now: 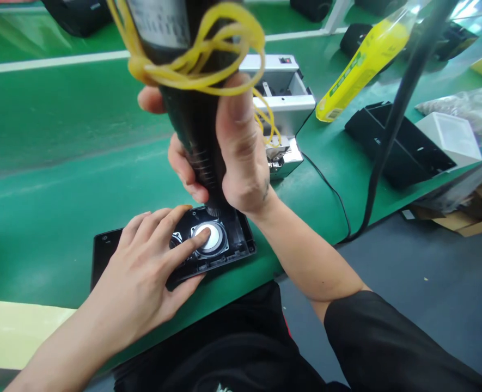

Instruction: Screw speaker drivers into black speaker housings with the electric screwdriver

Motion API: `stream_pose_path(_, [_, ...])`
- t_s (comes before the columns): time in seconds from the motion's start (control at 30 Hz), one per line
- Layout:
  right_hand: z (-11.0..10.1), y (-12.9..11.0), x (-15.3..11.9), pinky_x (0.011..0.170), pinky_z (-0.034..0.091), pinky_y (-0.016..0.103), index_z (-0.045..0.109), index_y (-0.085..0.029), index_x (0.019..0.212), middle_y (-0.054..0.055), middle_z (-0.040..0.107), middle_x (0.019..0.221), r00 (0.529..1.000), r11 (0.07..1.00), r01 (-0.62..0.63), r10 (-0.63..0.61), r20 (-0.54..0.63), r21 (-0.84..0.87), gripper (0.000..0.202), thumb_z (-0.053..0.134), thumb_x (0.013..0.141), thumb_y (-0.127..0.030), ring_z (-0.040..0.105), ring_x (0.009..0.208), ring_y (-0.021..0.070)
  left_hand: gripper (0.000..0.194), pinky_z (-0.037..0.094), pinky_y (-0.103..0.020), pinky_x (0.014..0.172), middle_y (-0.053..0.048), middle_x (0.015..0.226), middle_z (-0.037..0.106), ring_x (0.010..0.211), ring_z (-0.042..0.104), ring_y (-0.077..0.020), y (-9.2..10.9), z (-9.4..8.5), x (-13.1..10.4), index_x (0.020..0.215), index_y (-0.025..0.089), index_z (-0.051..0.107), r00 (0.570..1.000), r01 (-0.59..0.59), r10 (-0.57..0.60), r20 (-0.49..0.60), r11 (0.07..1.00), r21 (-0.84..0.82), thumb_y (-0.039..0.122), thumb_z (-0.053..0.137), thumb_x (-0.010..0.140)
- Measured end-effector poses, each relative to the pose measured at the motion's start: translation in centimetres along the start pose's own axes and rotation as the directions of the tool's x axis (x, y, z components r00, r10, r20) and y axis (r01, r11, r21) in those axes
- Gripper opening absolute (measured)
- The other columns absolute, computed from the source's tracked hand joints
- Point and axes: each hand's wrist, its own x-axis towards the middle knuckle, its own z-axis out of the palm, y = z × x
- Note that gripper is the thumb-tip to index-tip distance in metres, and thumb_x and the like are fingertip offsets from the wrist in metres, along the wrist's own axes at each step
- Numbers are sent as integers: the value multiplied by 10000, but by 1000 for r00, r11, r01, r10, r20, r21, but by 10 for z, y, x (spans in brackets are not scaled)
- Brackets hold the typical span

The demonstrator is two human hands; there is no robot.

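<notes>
My right hand (243, 152) is wrapped round an upright black electric screwdriver (191, 122), with yellow rubber bands (200, 76) looped about its upper part. The tool's lower end points down at the far side of a black plastic speaker panel (105, 250); its very tip is hard to make out. My left hand (151, 253) grips the panel across its middle, the thumb at the near edge and fingers reaching over the top. One fingertip touches the white centre of a round speaker (220, 239) set in the panel. A second round part is mostly hidden under that hand.
Behind my right hand stands a grey metal machine (285, 106) with a cable. A yellow bottle (359, 65), a black housing (400, 144) and a white box (451, 136) are on the right. A thick black cable (396, 114) hangs in front. Yellow paper (20, 332) lies at left.
</notes>
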Motion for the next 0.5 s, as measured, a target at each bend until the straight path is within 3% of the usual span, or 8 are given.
stream_pose_path(0.17, [-1,7,-7,434,416,166,577,-195,1112,-125,508,667,986,996,65,-73,150,62,432,556,1064,-624,469,505,45,463,471,-720,1110,-210,1626,438,1430,495,-477,-2,1,-1,1430,266,634,999,-45,45,-6,999,27,342,662,974])
stream_pose_path(0.33, [4,6,-14,433,373,175,591,-193,1037,-115,492,646,992,989,64,-77,100,132,174,526,1085,-347,432,493,51,463,489,-739,1075,-244,1560,469,1393,512,-493,-3,3,-1,1416,234,643,997,-67,69,-25,996,55,317,668,961])
stream_pose_path(0.4, [5,6,-14,429,369,198,593,-207,1031,-108,502,645,995,988,30,-43,85,151,177,536,1062,-371,427,481,56,463,486,-740,1080,-239,1568,464,1401,507,-490,-3,3,-1,1413,240,641,997,-64,65,-29,997,50,307,673,957])
stream_pose_path(0.5, [6,6,-15,423,372,240,577,-234,1001,-94,519,658,997,986,-7,-6,79,169,329,603,1014,-562,426,467,73,488,485,-729,1094,-221,1537,494,1400,513,-470,-2,3,-1,1426,260,628,998,-58,59,-35,998,29,305,687,944])
